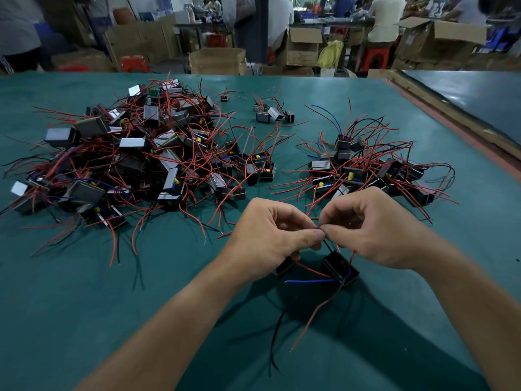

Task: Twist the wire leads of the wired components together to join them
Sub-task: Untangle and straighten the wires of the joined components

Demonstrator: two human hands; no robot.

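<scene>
My left hand (pixel 270 235) and my right hand (pixel 366 230) meet above the green table (pixel 141 292), fingertips pinching thin wire leads (pixel 328 246) between them. Below the hands hang two small black box components: one (pixel 339 268) under my right hand, another (pixel 283 267) partly hidden under my left palm. A blue lead (pixel 310 281), a red lead (pixel 313 314) and a black lead (pixel 275 342) trail down from them toward me. The exact joint between my fingertips is hidden.
A big heap of black components with red wires (pixel 127 153) lies at the left. A smaller heap (pixel 372 167) sits right, just beyond my hands, and a few pieces (pixel 272 112) farther back. Cardboard boxes (pixel 217 60) and seated people stand beyond the table's far edge.
</scene>
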